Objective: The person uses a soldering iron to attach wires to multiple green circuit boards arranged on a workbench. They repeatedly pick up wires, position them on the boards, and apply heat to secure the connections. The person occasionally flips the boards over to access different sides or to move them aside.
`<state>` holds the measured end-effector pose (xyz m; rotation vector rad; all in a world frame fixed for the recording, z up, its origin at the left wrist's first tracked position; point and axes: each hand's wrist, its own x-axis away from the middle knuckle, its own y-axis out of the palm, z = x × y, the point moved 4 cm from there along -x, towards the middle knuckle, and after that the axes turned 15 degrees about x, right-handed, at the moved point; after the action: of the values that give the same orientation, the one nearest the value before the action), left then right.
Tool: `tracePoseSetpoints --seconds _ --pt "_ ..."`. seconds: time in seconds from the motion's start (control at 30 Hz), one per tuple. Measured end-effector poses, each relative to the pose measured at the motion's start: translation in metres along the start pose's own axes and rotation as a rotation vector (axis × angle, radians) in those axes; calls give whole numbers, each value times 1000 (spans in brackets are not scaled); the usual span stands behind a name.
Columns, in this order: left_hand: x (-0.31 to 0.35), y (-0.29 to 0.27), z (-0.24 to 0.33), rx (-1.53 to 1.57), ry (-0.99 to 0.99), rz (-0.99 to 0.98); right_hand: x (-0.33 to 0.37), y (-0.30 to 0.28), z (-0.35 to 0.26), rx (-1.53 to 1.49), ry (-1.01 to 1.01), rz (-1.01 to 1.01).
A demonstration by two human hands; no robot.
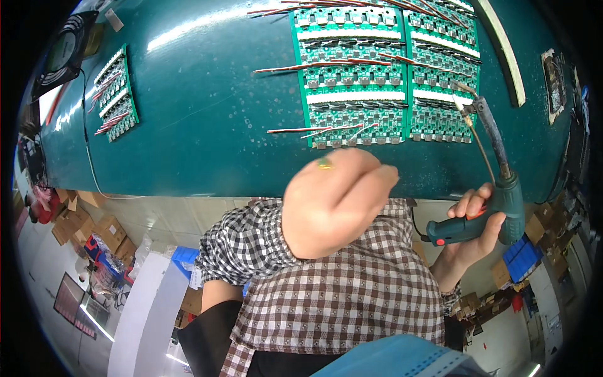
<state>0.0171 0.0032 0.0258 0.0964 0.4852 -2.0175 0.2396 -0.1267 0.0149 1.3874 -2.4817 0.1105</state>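
Observation:
My right hand (478,217) grips a dark green soldering gun (507,204) by its handle, fingers at the red trigger. The gun's metal barrel and thin wire-feed tube point away from me, their tips over the right panel of green circuit boards (440,122). My left hand (339,204) is held up in front of the left panel (358,94), its back toward the view. Its fingers are curled together, and their tips and anything in them are hidden. Red and white wires (314,130) lie across the left panel.
A smaller circuit board panel (118,94) with wires lies on the left of the green tabletop (201,125). Beyond it stands a black fan (68,50). A pale strip (504,53) lies right of the boards, and a worn tray-like piece (554,87) sits at the far right.

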Motion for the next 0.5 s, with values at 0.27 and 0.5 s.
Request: tracePoseSetpoints --seconds 0.27,0.5 --pt "-2 -8 -10 -186 -31 102 -5 4 0 54 -11 17" --pt "-3 6 -5 -81 59 12 -5 2 0 19 -25 22"
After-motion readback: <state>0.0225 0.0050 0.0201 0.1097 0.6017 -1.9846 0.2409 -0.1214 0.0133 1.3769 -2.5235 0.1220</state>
